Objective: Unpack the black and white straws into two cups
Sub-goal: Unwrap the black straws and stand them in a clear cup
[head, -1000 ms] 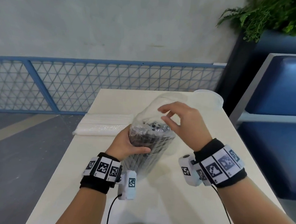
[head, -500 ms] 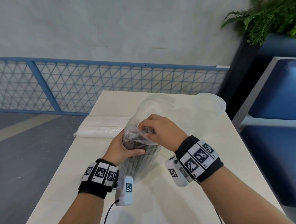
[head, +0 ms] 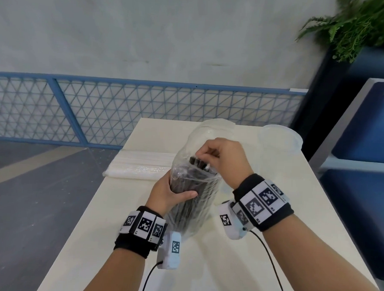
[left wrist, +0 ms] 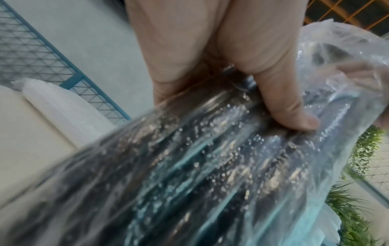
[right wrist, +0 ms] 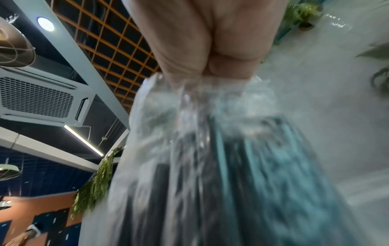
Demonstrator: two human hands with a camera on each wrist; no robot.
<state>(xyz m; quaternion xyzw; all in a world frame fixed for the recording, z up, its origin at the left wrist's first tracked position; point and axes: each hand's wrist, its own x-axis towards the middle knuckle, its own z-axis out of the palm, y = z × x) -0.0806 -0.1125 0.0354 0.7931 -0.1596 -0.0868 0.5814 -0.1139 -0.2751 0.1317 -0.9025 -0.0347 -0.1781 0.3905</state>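
From the head camera I am seeing my left hand [head: 168,192] wrapping the clear bag of black straws [head: 191,203], standing on the table [head: 235,270], while my right hand [head: 221,160] is pinching straw tops inside the bag mouth. The pack of white straws [head: 138,166] is lying to the left; a clear cup [head: 280,136] is standing far right. On the left wrist view, my thumb [left wrist: 290,106] is pressing the plastic. On the right wrist view, curled fingers [right wrist: 183,66] are disappearing into the blurred bag.
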